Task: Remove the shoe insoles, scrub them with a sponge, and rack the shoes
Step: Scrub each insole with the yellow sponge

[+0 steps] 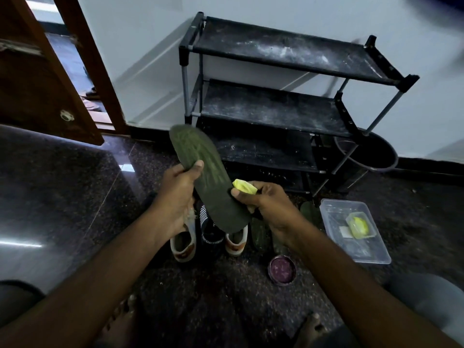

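Your left hand (179, 194) is curled round the middle of one dark green insole (211, 182). Its thumb presses on the upper face, and the insole hangs slanted in the air with its toe end up and away from you. Below that hand, on the floor (75, 184), stand two white shoes (183, 243) with one dark striped shoe (212, 229) between them. Your right hand (266, 204) grips one yellow sponge (244, 188) in its curled fingers, and its thumb rests on the insole's edge towards the heel end. Beneath and just right of that hand, two more green insoles (261, 233) lie on the floor. Nearer you sits one round purple tin (281, 270). Right of the hand is one clear plastic tub (334, 209) with one yellow piece (359, 226) inside. Beyond both hands stands one black shoe rack (276, 106) with three shelves, with one dark bucket (381, 156) beside it.
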